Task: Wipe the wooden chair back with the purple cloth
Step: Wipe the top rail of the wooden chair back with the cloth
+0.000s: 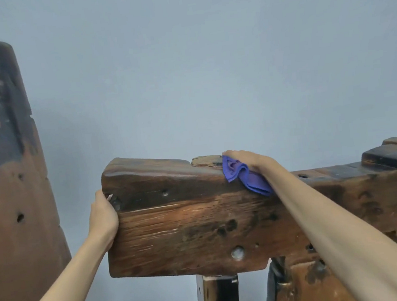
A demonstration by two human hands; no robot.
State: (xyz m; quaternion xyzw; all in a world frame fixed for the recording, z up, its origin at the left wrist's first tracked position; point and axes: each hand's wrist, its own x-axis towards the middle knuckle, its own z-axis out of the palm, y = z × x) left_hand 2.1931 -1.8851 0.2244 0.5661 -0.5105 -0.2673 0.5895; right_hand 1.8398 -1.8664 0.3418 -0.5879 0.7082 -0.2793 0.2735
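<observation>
The wooden chair back [188,226] is a thick, dark, weathered plank with holes and a notched top, spanning the middle of the view. My right hand [247,161] rests on its top edge, shut on the purple cloth [246,177], which is bunched under the palm and hangs down over the front face. My left hand [103,216] grips the plank's left end, fingers wrapped behind it.
A tall, worn wooden piece [12,192] stands at the left. Behind everything is a plain grey-blue wall [208,64]. Wooden posts [218,296] support the plank from below, and more notched timber [391,153] continues at the right.
</observation>
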